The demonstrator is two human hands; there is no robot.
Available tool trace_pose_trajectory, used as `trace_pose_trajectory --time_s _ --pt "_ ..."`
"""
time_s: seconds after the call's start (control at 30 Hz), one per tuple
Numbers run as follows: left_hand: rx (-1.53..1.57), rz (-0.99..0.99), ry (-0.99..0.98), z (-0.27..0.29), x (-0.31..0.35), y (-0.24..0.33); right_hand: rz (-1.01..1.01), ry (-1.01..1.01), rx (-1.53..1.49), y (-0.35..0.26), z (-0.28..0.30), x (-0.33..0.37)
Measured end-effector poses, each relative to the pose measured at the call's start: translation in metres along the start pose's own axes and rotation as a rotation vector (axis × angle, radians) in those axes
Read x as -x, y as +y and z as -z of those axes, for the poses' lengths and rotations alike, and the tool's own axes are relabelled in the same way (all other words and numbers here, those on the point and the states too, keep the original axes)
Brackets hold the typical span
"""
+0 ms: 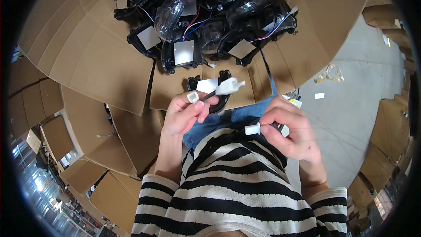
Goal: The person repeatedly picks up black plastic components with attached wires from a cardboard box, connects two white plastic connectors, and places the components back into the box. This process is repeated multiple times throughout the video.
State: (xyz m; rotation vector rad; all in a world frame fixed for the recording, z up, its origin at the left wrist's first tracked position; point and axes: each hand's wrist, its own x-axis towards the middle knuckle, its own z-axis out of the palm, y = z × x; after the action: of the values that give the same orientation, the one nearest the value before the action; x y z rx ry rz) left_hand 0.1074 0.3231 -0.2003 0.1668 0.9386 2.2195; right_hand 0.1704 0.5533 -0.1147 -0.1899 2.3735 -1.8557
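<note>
In front of my body, my left hand (186, 113) pinches a dark cable between thumb and fingers. A small white plug connector (193, 97) shows at its fingertips, and a larger white connector (230, 86) sticks out to the right. To the right, my right hand (291, 128) is closed on another white connector (252, 129), held by thumb and forefinger with its end pointing left. The connectors of the two hands are apart. Just beyond my left hand, a black lamp unit (224, 77) with a pale plate rests at the cardboard edge, partly hidden by my fingers.
Several black lamp units (210, 35) with clear lenses and coloured wires are heaped on opened cardboard (302, 61) ahead. Cardboard boxes (83, 118) stand at the left, and more boxes (386, 123) line the far right. Yellowish scraps (331, 74) lie on the grey floor (342, 105).
</note>
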Motion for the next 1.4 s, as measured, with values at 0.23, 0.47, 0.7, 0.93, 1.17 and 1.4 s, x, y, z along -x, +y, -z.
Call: trace_pose_trajectory --time_s 0.23,0.47,0.7,0.93,1.17,1.4 --pt "-0.359 0.016 0.061 -0.014 0.001 0.010 0.012 0.028 -0.003 -0.002 0.004 -0.007" --pt "-0.560 0.139 0.047 -0.018 0.003 0.022 0.055 0.049 0.036 -0.002 0.012 -0.011" --pt "-0.612 0.153 -0.048 -0.010 0.004 0.019 0.115 0.021 0.088 -0.002 0.011 -0.014" --pt "-0.578 0.152 -0.158 -0.010 0.000 0.017 0.143 -0.044 0.185 -0.002 0.012 -0.015" --pt "-0.523 0.321 -0.144 -0.014 -0.001 0.025 0.207 -0.064 0.420 -0.005 0.011 -0.020" --pt "-0.611 0.295 0.128 -0.030 0.020 0.047 0.191 -0.028 0.280 -0.001 0.017 -0.022"
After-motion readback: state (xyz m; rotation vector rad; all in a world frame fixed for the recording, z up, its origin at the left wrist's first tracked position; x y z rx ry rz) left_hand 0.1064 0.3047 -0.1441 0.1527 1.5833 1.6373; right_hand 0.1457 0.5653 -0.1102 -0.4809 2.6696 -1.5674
